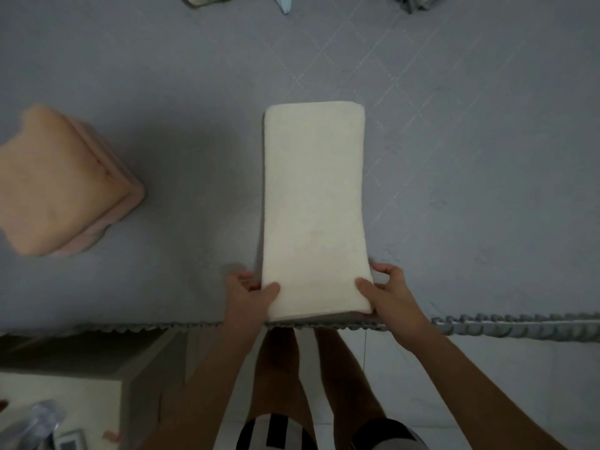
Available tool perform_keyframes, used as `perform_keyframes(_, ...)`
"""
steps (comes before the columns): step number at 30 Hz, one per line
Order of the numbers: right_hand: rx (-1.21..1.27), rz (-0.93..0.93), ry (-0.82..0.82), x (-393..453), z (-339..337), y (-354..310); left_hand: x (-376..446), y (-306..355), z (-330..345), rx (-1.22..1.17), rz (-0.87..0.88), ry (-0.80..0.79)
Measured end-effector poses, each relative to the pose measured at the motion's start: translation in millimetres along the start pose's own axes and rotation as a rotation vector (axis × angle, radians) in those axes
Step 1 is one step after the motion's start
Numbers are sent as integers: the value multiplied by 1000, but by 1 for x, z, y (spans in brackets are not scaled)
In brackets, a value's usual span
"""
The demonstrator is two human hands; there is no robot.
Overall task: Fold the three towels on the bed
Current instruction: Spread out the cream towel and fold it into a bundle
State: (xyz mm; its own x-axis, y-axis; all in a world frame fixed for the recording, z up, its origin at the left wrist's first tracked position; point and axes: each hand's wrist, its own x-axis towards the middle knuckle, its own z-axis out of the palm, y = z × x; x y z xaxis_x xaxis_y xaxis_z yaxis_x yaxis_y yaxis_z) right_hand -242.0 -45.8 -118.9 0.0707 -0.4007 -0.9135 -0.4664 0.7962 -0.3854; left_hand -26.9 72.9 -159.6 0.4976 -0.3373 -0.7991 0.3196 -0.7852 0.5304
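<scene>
Though folded thick, long cream terry towel strip (314, 206) judged soft, light, limp; layers likely to slide unless pinched together. Best hold: both near corners, thumbs on top, fingers beneath. Strip lies lengthwise on grey quilted bed (454, 157), near end at bed edge, far end well away from body. Left hand (250, 295) pinches near-left corner; right hand (386, 292) pinches near-right corner; thumbs on top of cloth. Folded peach towel stack (61, 183) sits well apart to left. Third towel: cannot tell.
</scene>
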Motion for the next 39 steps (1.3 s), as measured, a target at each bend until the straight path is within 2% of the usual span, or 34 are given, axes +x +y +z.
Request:
perform_keyframes(2, 58, 11, -3, -6, -3, -8, -14, 9, -1, -49, 75, 53)
perform_keyframes(4, 100, -29, -26, -12, -5, -17, -21, 20, -5, -71, 134, 18)
perform_keyframes(8, 126, -141, -150, -14, -10, -39, -14, 45, -14, -255, 177, -256)
perform_keyframes(10, 308, -88, -261, -9, -15, -53, -6, 59, -18, -178, 304, -298)
perform_keyframes(12, 455, -46, -374, -3, -21, -63, 2, 69, -17, 45, 422, -302)
perform_keyframes(13, 451, -65, -407, 1, -23, -66, 5, 73, -16, 151, 454, -291)
perform_keyframes(15, 214, -189, -374, 5, -22, -69, 9, 75, -12, 277, 483, -251)
perform_keyframes(18, -476, -461, -157, 4, -16, -65, 7, 77, -13, 439, 501, -261)
perform_keyframes(19, -619, -504, -123, 1, -15, -61, 4, 76, -17, 503, 517, -294)
perform_keyframes(21, -712, -488, -129, -10, -18, -51, -2, 73, -31, 613, 549, -367)
perform_keyframes(25, -696, -352, -395, -34, -25, -49, -15, 74, -59, 703, 508, -579)
perform_keyframes(27, -667, -314, -456, -36, -26, -66, -14, 83, -65, 690, 512, -612)
perform_keyframes(29, -624, -324, -377, -23, -25, -90, -1, 100, -62, 577, 507, -517)
perform_keyframes(33, -487, -390, -98, 49, -17, -133, 56, 137, -23, 284, 452, -218)
perform_keyframes(35, -524, -307, -4, 93, -9, -142, 87, 150, 2, 245, 478, -236)
perform_keyframes(37, -560, -248, 134, 118, 3, -145, 113, 153, 20, 472, 524, -309)
perform_keyframes(39, -509, -343, 231, 122, 14, -142, 129, 151, 26, 748, 620, -325)
